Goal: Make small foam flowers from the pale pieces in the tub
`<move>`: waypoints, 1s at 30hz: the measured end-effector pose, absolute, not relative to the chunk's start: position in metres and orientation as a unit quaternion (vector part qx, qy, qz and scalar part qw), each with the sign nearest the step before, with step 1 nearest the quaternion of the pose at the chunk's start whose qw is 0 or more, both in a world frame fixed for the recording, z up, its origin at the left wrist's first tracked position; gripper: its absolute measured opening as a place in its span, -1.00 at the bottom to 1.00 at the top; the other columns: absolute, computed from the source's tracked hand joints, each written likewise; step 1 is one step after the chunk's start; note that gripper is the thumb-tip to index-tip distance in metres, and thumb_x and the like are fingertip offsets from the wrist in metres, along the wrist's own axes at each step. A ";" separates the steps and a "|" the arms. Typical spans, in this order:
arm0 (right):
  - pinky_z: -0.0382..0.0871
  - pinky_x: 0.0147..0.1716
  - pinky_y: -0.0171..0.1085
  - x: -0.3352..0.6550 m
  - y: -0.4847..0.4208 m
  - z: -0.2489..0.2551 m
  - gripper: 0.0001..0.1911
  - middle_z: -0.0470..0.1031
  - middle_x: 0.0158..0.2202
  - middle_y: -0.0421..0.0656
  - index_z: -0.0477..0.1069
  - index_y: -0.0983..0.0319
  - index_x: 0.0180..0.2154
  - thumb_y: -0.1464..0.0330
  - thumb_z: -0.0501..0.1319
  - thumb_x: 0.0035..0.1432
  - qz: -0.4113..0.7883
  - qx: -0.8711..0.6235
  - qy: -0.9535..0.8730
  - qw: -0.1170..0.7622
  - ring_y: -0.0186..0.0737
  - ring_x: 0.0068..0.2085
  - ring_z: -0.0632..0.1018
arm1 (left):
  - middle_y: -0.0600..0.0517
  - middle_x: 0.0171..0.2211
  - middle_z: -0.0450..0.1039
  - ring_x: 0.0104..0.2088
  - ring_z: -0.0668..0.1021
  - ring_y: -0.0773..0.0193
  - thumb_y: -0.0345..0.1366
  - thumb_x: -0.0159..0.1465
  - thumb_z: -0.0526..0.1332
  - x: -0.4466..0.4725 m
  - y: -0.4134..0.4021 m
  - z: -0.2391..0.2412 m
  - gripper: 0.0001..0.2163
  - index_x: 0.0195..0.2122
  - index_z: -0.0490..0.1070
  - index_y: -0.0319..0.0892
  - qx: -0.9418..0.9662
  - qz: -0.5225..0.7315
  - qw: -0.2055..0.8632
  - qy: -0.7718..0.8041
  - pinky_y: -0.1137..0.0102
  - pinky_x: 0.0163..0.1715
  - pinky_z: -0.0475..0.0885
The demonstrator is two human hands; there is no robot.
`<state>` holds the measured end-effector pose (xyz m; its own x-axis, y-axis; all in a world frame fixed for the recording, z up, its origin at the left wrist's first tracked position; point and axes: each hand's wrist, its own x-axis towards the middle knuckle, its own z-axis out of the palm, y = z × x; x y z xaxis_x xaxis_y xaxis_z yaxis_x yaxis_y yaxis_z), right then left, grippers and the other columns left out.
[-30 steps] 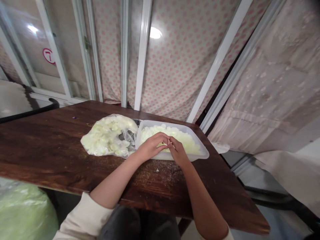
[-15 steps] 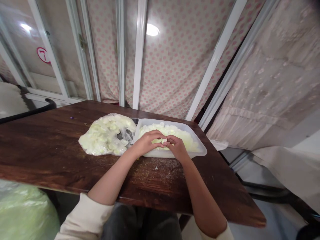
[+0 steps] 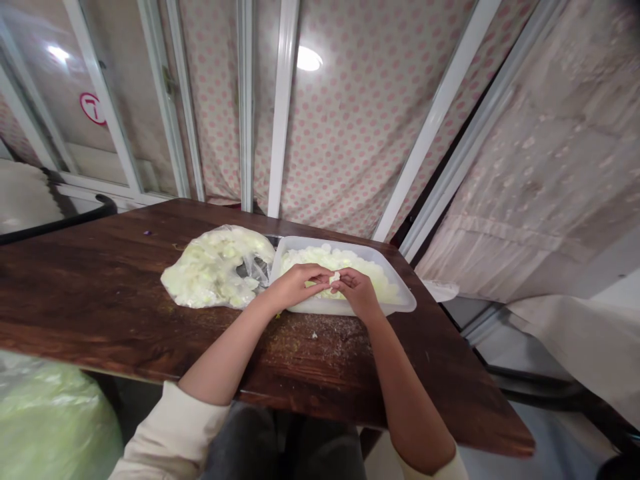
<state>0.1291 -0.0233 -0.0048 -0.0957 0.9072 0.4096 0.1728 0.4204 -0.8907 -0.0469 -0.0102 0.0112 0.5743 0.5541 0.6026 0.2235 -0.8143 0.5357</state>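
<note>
A small whitish piece (image 3: pixel 335 277), too small to name, is pinched between the fingertips of my right hand (image 3: pixel 356 292). My left hand (image 3: pixel 299 285) meets it from the other side, thumb and fingers closed at the same piece. Both hands are over the near side of a translucent white plastic tub (image 3: pixel 400 301). Inside the tub lies a heap of pale yellow-white small pieces (image 3: pixel 320 256). Left of the tub, a clear plastic bag (image 3: pixel 210 270) full of similar pale pieces rests on the table.
The dark wooden table (image 3: pixel 100 287) has fine crumbs and a white scrap (image 3: pixel 315 335) near its front edge. A large bag with yellow-green contents (image 3: pixel 55 420) stands at the lower left. Behind the table are framed glass panels and a dotted curtain (image 3: pixel 345 133).
The whitish piece has risen slightly and shows more clearly between the fingertips. My right hand has shifted a little. The whole view has moved slightly.
</note>
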 end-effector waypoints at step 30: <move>0.30 -0.48 -0.33 0.124 -0.021 -0.015 -0.74 0.37 -0.58 -0.27 0.34 0.21 -0.42 0.17 0.25 -0.09 0.233 -0.493 -0.690 0.477 -0.30 -0.50 0.45 | -0.06 -0.27 0.41 -0.27 0.45 0.26 -0.43 0.17 0.03 -0.045 -0.008 0.003 -0.70 -0.08 0.35 -0.22 0.899 0.362 0.056 0.240 0.38 -0.26 0.37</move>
